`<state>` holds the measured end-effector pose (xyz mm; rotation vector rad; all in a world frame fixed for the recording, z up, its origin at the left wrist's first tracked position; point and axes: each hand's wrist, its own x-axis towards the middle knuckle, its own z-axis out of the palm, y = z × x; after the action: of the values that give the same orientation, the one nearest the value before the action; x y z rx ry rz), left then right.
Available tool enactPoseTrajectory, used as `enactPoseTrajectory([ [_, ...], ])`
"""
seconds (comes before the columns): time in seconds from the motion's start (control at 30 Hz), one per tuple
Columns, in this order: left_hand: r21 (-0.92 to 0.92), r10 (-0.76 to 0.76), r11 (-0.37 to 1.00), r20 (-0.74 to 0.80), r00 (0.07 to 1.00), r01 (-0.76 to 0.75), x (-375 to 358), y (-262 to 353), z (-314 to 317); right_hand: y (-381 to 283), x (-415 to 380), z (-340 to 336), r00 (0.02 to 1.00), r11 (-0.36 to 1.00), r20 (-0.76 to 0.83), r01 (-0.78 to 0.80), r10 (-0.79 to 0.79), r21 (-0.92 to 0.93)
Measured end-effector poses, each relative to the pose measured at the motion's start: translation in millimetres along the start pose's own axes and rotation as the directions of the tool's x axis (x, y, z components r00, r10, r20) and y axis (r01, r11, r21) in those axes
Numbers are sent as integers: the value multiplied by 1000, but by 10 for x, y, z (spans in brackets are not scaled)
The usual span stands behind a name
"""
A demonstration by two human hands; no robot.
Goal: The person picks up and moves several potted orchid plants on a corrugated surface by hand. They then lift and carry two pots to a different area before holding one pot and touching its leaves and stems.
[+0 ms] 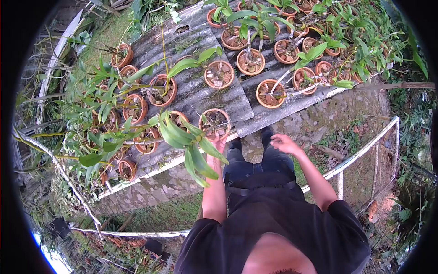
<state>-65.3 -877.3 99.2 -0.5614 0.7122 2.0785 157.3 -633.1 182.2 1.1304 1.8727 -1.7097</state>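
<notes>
My left hand (218,143) grips the near side of a round terracotta flower pot (215,112) at the front edge of the corrugated sheet. Chunky brown pieces fill the pot, and thin stems stand in it. Broad green leaves (175,136) of an orchid-like plant arch over my left forearm and partly cover it. My right hand (284,144) hangs in front of my right thigh, its fingers loosely bent and apart, with nothing visible in them. Another potted plant (270,93) stands on the sheet beyond it.
Several potted plants (132,108) crowd the left of the grey corrugated sheet (191,45), and more (286,51) fill the right. A pale-framed mesh fence (360,150) runs at the right. A mossy paved strip (310,116) lies below the sheet's edge.
</notes>
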Motion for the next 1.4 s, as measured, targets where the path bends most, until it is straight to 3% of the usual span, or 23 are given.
enactPoseTrajectory([
  [0.3, -21, 51, 998, -74, 996, -53, 128, 33, -173, 235, 127, -71, 991, 992, 65, -123, 121, 32],
  [0.47, -32, 75, 996, -110, 991, -79, 137, -25, -208, 252, 472, -17, 986, 995, 142, -77, 85, -59],
  [0.6, -41, 88, 995, -139, 986, -94, 144, -74, -266, -158, 851, 47, 969, 984, 170, -174, 179, -49],
  [0.77, -37, 100, 994, -158, 982, -107, 187, -134, -294, -586, 1698, 201, 987, 988, 143, -88, 69, 126],
  [0.9, -25, 97, 994, -165, 982, -102, 210, -163, -319, -1047, 2414, 340, 999, 949, -26, -16, 26, 316],
  [0.97, -23, 97, 994, -173, 980, -103, 217, -188, -335, -1293, 2651, 418, 996, 882, -87, 13, 32, 471],
  [1.03, -18, 96, 995, -179, 979, -101, 235, -194, -322, -1381, 2860, 441, 996, 803, -71, 89, -58, 589],
  [1.4, -24, 101, 994, -183, 978, -108, 313, -251, -381, -1428, 3217, 446, 994, 790, -88, 100, -58, 604],
])
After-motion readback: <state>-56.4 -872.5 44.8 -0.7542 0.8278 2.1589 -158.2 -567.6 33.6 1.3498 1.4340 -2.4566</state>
